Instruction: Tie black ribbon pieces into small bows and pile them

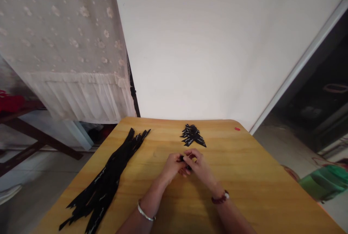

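Note:
My left hand [174, 166] and my right hand [196, 163] meet over the middle of the wooden table [231, 176]. Between their closed fingers is a small piece of black fabric [182, 158], mostly hidden by the fingers. Just beyond my hands lies a small pile of black fabric pieces [191, 134] with white lettering and pointed ends. To the left, a long bundle of black fabric strips [108, 176] with white markings stretches from the near edge toward the far left corner.
A small red object [237, 129] lies near the table's far right corner. A white wall [195, 45] stands behind the table. At left are a lace curtain [67, 27] and dark wooden furniture [29, 140]; a green item [323, 183] is at right.

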`<action>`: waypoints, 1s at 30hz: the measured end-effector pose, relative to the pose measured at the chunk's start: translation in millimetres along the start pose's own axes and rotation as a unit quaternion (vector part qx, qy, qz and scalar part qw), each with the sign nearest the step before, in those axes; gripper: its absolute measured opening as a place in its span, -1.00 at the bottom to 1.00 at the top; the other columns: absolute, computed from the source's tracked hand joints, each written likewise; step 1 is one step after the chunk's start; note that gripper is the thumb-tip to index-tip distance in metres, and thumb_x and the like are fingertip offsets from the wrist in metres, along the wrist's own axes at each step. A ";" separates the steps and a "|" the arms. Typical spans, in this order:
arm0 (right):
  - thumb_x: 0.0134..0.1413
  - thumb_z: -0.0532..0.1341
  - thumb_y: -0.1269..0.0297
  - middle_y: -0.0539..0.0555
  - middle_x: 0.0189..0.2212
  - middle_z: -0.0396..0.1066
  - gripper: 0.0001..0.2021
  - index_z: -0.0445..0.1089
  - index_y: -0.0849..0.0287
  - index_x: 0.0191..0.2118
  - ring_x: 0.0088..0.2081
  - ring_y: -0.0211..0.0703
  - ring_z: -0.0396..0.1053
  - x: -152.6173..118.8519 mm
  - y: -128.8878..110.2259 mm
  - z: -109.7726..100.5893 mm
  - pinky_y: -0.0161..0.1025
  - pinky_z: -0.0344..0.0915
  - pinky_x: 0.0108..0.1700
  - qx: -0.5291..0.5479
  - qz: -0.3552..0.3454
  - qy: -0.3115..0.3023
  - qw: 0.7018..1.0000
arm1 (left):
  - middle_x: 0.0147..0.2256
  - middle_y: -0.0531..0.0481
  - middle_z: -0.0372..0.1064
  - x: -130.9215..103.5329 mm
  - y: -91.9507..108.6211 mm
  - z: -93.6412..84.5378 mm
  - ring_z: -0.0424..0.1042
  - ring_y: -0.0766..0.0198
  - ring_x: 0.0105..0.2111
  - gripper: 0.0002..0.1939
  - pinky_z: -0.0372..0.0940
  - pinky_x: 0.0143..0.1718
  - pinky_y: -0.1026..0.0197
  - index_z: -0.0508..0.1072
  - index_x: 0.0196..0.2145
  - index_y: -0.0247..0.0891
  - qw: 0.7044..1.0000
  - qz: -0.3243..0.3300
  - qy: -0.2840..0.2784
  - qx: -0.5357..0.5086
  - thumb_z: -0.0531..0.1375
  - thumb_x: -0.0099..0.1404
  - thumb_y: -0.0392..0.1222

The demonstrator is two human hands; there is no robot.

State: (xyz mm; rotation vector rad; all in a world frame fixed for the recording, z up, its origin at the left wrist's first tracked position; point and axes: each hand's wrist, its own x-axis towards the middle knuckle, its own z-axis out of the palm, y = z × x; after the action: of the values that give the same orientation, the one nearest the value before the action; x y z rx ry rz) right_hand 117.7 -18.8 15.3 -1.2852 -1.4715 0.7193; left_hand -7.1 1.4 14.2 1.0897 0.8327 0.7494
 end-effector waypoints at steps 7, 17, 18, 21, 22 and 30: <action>-0.20 0.17 0.26 -0.06 -0.66 0.25 -0.86 0.26 0.20 -0.60 -0.57 -0.28 0.21 3.0 1.8 0.2 -0.34 0.17 -0.51 0.096 0.063 0.020 0.993 | -0.44 -0.02 0.39 -3.8 0.5 -0.9 0.31 0.37 -0.77 -0.68 0.13 -0.83 0.39 0.29 -0.37 -0.30 1.000 -0.012 -0.016 0.009 0.23 -0.16 -0.24; -0.18 0.17 0.20 -0.05 -0.66 0.24 -0.82 0.25 0.21 -0.58 -0.57 -0.28 0.19 0.8 -2.2 3.3 -0.34 0.15 -0.51 0.120 0.063 0.053 0.989 | -0.55 0.11 0.31 -3.8 -2.7 3.1 0.23 0.44 -0.81 -0.68 0.16 -0.81 0.37 0.26 -0.36 -0.28 0.999 -0.003 -0.022 -0.043 0.22 -0.14 -0.30; -0.17 0.17 0.19 -0.05 -0.65 0.24 -0.81 0.25 0.21 -0.58 -0.56 -0.28 0.19 1.1 -2.1 3.3 -0.34 0.15 -0.51 0.118 0.061 0.049 0.990 | -0.59 0.12 0.29 -3.5 -2.8 2.9 0.22 0.45 -0.81 -0.72 0.15 -0.82 0.38 0.27 -0.39 -0.30 0.999 -0.001 -0.025 -0.042 0.21 -0.13 -0.30; -0.11 0.12 0.13 -0.06 -0.66 0.21 -0.76 0.24 0.20 -0.59 -0.58 -0.29 0.17 2.3 -2.6 1.3 -0.35 0.13 -0.53 0.106 0.053 0.037 0.992 | -0.64 0.12 0.28 -2.7 -1.2 1.8 0.24 0.42 -0.80 -0.78 0.14 -0.81 0.39 0.29 -0.44 -0.32 0.998 -0.006 -0.015 -0.053 0.20 -0.11 -0.29; -0.07 0.09 0.11 -0.06 -0.67 0.20 -0.73 0.24 0.20 -0.59 -0.58 -0.29 0.17 2.3 -3.2 0.1 -0.35 0.12 -0.53 0.096 0.050 0.037 0.993 | -0.63 0.10 0.30 -2.5 -0.2 1.5 0.27 0.40 -0.78 -0.78 0.15 -0.80 0.39 0.29 -0.44 -0.32 0.998 -0.008 -0.005 -0.061 0.20 -0.12 -0.29; 0.06 -0.05 0.09 0.00 -0.58 0.30 -0.71 0.27 0.14 -0.44 -0.52 -0.23 0.24 -7.2 -11.2 -1.2 -0.34 0.10 -0.49 -0.099 0.015 0.008 0.995 | -0.56 -0.05 0.40 -2.8 2.4 1.4 0.37 0.32 -0.64 -0.76 0.25 -0.67 0.34 0.35 -0.41 -0.37 0.997 -0.007 0.012 -0.078 0.22 -0.11 -0.26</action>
State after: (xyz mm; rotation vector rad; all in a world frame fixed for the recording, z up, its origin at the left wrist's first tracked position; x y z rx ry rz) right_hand 114.4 -28.7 23.5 -1.4626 -1.5444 0.5919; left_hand -7.5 -0.8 17.4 0.9366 0.7875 0.8038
